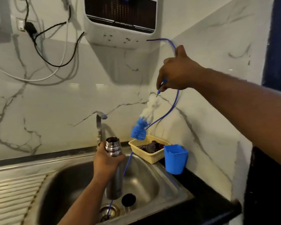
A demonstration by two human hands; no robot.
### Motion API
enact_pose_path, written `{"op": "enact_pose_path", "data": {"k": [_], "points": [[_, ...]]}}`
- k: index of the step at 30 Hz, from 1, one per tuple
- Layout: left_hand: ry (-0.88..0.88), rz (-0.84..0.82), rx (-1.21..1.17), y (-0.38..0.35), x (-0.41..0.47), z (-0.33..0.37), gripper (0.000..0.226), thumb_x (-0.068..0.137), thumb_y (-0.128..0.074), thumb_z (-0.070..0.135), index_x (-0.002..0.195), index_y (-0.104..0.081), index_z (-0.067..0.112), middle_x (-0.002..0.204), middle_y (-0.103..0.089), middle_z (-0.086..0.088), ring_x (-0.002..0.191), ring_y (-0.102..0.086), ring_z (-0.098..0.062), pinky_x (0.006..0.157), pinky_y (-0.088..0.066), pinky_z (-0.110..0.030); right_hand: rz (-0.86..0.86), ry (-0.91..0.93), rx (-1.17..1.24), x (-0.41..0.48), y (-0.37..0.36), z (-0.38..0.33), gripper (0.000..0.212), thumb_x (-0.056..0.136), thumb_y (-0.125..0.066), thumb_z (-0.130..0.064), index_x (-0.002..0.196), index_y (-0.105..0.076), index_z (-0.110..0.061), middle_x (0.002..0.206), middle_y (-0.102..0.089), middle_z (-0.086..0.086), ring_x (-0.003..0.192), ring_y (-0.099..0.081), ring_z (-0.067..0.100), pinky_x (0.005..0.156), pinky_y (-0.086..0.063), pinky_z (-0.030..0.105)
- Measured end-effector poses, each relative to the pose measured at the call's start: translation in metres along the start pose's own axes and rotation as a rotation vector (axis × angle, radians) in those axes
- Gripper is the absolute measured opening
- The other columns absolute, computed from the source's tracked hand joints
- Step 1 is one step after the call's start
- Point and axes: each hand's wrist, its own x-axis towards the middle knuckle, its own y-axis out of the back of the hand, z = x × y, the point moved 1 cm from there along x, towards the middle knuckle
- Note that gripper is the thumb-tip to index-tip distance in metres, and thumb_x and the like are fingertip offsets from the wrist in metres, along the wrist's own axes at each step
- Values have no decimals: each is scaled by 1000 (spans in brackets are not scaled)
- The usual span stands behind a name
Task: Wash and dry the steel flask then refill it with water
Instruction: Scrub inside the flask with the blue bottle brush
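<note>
The left hand [106, 161] is wrapped round the steel flask [116, 182] just under its threaded neck. Fingers and thumb are curled tight, holding it upright over the sink [68, 184] with the open mouth above the knuckles. Steel like this is rigid and, once wet, likely slick. The shoulder where the body narrows is the sound place to grip — lower down the smooth wall could slide through the palm. Empty it should be light; refilled, noticeably heavier.

The right hand [177, 73], raised up and to the right of the left one, pinches the thin handle of a bottle brush [139, 129]. Its blue-and-white bristles hang between the 2 hands, just beside and above the flask mouth. A blue tube [173, 103] passes behind the right hand and runs down past the flask.

Below the left hand lies a dark round thing [128, 199], possibly the cap — blur leaves it uncertain. The flask's inside shows only dark.
</note>
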Motion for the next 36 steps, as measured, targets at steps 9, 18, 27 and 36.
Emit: {"op": "enact_pose_path", "data": {"k": [9,18,27,36], "points": [[12,-151,104,-8,-16,-26,65,61,-94,9,113,-59,24,97,-69,3,86,-65,-13,73,-48,-31,-176,-21,-217,-9,-1,54,17,87,-73,-52,102,-75,-44,98,-70,-15,108,-52,14,102,-23,52],[28,-219,103,-9,-25,-21,64,64,-93,10,115,-58,24,98,-69,4,85,-65,-10,67,-47,-24,-363,0,-165,-8,-58,29,16,84,-76,-50,98,-75,-43,79,-58,-20,103,-52,11,105,-22,54],[-7,-267,120,-12,-27,-19,63,63,-93,7,110,-56,29,95,-68,9,85,-63,-5,67,-46,-21,-527,45,-76,-4,-104,5,22,85,-77,-48,105,-76,-41,80,-50,-21,102,-45,9,110,-18,58],[-47,-320,136,-18,-26,-20,63,63,-94,9,100,-52,40,94,-68,7,85,-64,-6,67,-46,-19,-603,76,-99,-11,-135,-5,29,87,-73,-52,113,-72,-41,112,-64,-11,133,-46,18,114,-4,71]]}}
